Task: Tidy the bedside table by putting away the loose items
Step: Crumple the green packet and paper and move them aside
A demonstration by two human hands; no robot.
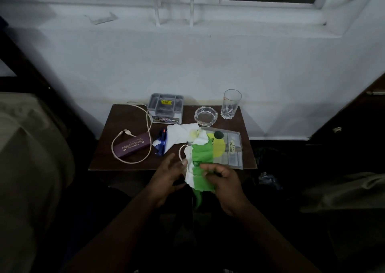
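A green and white crumpled wrapper (pixel 201 162) hangs over the front edge of the brown bedside table (pixel 125 118). My right hand (pixel 220 179) pinches its green part, and my left hand (pixel 170 172) holds its white left edge. Under it lies a clear dry-fruit packet (pixel 231 147) with a yellow label. A crumpled white tissue (pixel 183 133) covers part of blue glasses (pixel 161 145). A purple spectacle case (pixel 133 144) lies at the left with a beige cable (pixel 145 114) looped round it.
A grey organiser box (pixel 165 108) stands at the table's back, with a glass ashtray (pixel 205 116) and an empty tumbler (pixel 231 104) to its right. A white wall rises behind. A bed (pixel 27 158) lies at the left, dark furniture (pixel 350 116) at the right.
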